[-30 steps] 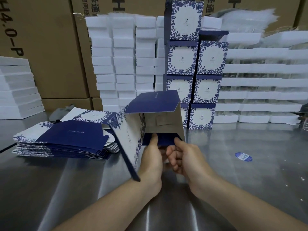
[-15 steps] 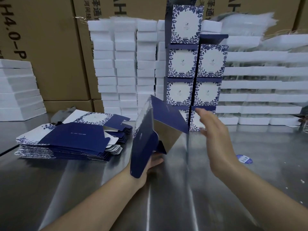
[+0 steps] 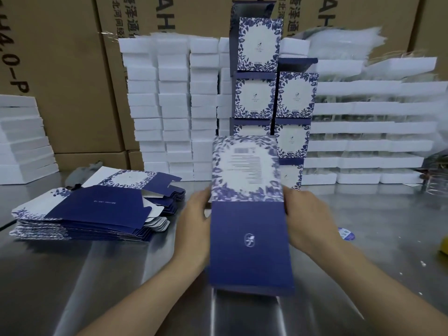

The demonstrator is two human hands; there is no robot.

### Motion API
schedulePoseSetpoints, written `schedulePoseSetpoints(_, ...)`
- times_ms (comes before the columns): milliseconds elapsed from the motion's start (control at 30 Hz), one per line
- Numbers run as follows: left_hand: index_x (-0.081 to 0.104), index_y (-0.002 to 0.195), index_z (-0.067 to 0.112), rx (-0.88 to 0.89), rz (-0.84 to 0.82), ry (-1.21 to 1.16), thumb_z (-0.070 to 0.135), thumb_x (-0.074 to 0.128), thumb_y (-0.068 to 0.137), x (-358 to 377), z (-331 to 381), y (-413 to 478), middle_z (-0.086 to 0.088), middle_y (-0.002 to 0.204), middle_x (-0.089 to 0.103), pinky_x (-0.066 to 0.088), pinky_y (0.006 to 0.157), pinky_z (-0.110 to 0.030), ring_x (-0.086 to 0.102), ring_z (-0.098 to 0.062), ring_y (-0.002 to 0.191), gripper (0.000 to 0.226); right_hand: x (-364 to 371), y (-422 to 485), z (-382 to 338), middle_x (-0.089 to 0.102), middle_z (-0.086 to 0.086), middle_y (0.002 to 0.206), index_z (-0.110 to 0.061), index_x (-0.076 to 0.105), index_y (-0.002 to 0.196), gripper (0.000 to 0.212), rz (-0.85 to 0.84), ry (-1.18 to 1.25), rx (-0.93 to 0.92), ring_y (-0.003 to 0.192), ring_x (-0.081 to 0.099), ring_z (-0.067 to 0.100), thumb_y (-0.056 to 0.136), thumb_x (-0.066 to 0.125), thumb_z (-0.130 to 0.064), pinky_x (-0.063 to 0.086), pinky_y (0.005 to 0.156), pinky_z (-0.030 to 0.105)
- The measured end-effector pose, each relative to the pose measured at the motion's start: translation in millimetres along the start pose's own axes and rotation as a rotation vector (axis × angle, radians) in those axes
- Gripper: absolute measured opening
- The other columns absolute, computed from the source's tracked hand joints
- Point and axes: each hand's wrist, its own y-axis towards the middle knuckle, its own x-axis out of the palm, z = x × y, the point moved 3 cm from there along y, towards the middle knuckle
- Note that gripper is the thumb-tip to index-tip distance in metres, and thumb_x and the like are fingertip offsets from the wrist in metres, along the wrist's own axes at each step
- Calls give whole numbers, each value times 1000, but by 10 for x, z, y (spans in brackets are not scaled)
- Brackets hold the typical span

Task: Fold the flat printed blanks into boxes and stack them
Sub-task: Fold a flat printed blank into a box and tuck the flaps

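You've got the box [image 3: 244, 180] up off the counter [image 3: 97, 275], clamped between both hands. The left hand [image 3: 194, 221] is on its left edge and the right hand [image 3: 308, 221] on its right edge. Both thumbs show at the front, and the rest of your fingers wrap behind the card where I can't see them, so I'd call it a proper two-handed grip.

The box's long axis runs straight away from you. The floral panel with the small print sits at the far end, and the plain navy flap with the logo hangs down at the near end, toward your chest. To me that flap looks unfolded, so the closing step isn't finished.

What the next move turns on is that the finished boxes [image 3: 294, 98] stand dead ahead, right behind the one you're holding. There are two columns, and the right one is lower. Your right hand is nearer to it, so I'd guess the box goes up and slightly right, not across.

The flat blanks [image 3: 92, 209] lie well off to your left, closest to your left hand, so that's the one for the next pickup. Behind it all are white foam trays [image 3: 172, 105] and brown cartons [image 3: 60, 69].
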Motion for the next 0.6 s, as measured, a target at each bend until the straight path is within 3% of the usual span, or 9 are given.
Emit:
schedulePoseSetpoints(67, 55, 147, 39, 181, -18, 72, 35, 77, 96, 47, 109, -51, 18, 132, 60, 57, 94, -33, 62, -8, 122, 55, -2, -14, -18, 54, -14, 57, -34, 48, 61, 20, -40, 461, 202, 50, 43, 9, 80, 51, -35, 29, 49, 28)
schedulePoseSetpoints(133, 41, 154, 37, 96, 40, -76, 33, 82, 91, 83, 183, -96, 15, 138, 53, 54, 103, -36, 55, -11, 128, 75, 45, -31, -91, 46, -13, 48, -30, 46, 62, 35, -31, 1070, 379, 46, 36, 6, 95, 55, -23, 30, 44, 21)
schedulePoseSetpoints(167, 40, 155, 34, 40, 60, -97, 33, 83, 91, 107, 170, -114, 12, 139, 53, 51, 109, -40, 55, -11, 128, 77, 83, -12, -113, 46, -13, 47, -25, 45, 68, 38, -29, 1215, 403, 47, 38, 8, 104, 52, -17, 33, 42, 19)
schedulePoseSetpoints(267, 66, 127, 28, -192, -81, -100, 46, 68, 97, 263, 104, -199, 7, 126, 69, 52, 110, -48, 63, -8, 118, 35, 164, -53, -229, 45, -6, 48, -17, 42, 69, 42, -83, 1209, 447, 39, 41, 8, 110, 49, -22, 34, 39, 16)
schedulePoseSetpoints(333, 70, 121, 26, -331, -230, -166, 58, 48, 103, 384, 75, -283, 2, 117, 76, 56, 100, -48, 69, -12, 112, 43, 217, -103, -272, 44, 0, 55, -18, 43, 66, 44, -131, 1222, 465, 42, 42, 11, 107, 54, -30, 36, 41, 19)
schedulePoseSetpoints(400, 74, 115, 22, -307, -359, -245, 71, 31, 100, 450, 84, -331, 4, 98, 77, 58, 96, -47, 73, -11, 100, 67, 244, -162, -317, 44, 1, 58, -18, 47, 66, 44, -167, 1259, 459, 47, 42, 12, 107, 56, -31, 37, 42, 21)
schedulePoseSetpoints(467, 74, 99, 15, -190, -449, -265, 80, 31, 98, 491, 63, -358, 2, 80, 67, 59, 94, -43, 69, -11, 85, 78, 271, -198, -357, 45, 1, 58, -17, 51, 67, 43, -176, 1284, 466, 48, 44, 12, 106, 56, -33, 40, 46, 23)
schedulePoseSetpoints(600, 66, 76, 16, -124, -332, -273, 60, 42, 108, 516, 30, -351, 5, 62, 55, 61, 76, -35, 60, -10, 62, 59, 312, -273, -470, 47, 0, 55, -16, 49, 67, 46, -277, 1278, 498, 49, 46, 12, 105, 59, -40, 46, 57, 27)
